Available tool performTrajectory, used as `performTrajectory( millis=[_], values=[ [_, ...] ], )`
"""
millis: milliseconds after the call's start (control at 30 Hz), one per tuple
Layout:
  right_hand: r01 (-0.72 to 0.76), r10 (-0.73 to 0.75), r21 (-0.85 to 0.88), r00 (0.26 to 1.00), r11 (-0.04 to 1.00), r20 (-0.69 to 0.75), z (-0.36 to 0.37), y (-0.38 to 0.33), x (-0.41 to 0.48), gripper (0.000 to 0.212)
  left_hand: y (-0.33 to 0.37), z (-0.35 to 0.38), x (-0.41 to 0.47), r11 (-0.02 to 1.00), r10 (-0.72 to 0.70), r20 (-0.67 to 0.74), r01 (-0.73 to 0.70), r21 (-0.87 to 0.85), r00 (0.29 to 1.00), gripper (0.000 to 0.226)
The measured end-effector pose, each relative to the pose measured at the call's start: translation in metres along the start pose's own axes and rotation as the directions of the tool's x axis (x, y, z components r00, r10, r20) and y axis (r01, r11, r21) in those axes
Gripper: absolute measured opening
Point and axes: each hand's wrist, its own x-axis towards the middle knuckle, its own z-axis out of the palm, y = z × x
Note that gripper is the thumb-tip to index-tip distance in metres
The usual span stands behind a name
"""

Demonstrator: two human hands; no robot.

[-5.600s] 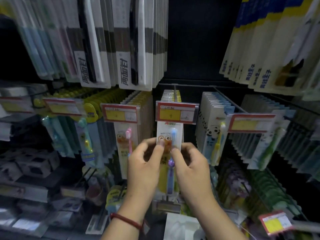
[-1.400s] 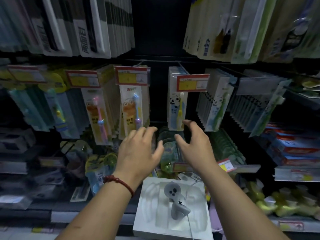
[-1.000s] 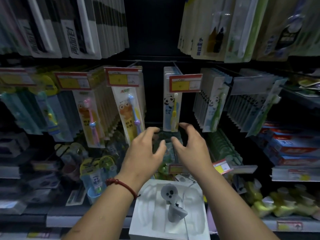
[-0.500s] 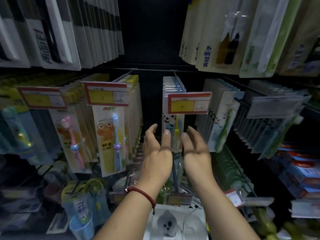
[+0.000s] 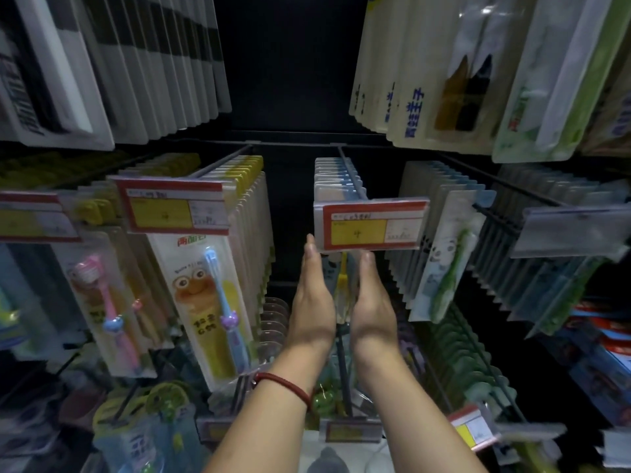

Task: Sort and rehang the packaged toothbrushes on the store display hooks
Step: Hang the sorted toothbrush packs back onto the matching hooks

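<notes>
Both hands are flat, fingers straight, gripping nothing: left hand [image 5: 312, 302] and right hand [image 5: 372, 302] flank the yellow toothbrush pack [image 5: 341, 278]. It hangs under the price tag [image 5: 370, 225] at 12 o'clock, with the frog pack [image 5: 205, 295] at 9.

Dark gap [image 5: 290, 206] just left of price tag [image 5: 370, 224]: room to reach in. Frog packs [image 5: 205, 302] block farther left. Green brush packs [image 5: 444, 268] crowd right of tag. Big packs [image 5: 426, 80] hang above tag.
</notes>
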Motion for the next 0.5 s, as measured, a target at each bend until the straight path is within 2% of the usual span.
performTrajectory(
  millis=[200,333,500],
  values=[
    [-0.026,0.026,0.025,1.000,0.999,-0.004,0.0002,-0.0067,-0.0053,0.053,0.0025,0.0040,-0.0071,1.000,0.000,-0.011,0.000,-0.016,1.000,0.065],
    [-0.038,0.038,0.030,0.999,0.999,-0.005,0.0004,-0.0086,-0.0069,0.053,0.0017,0.0041,-0.0079,1.000,-0.004,0.007,0.004,-0.017,1.000,0.080],
    [-0.061,0.061,0.022,0.998,0.998,-0.004,0.0021,-0.0104,-0.0084,0.053,0.0012,0.0000,-0.0048,0.999,-0.030,-0.003,0.030,-0.026,1.000,0.073]
  ],
)
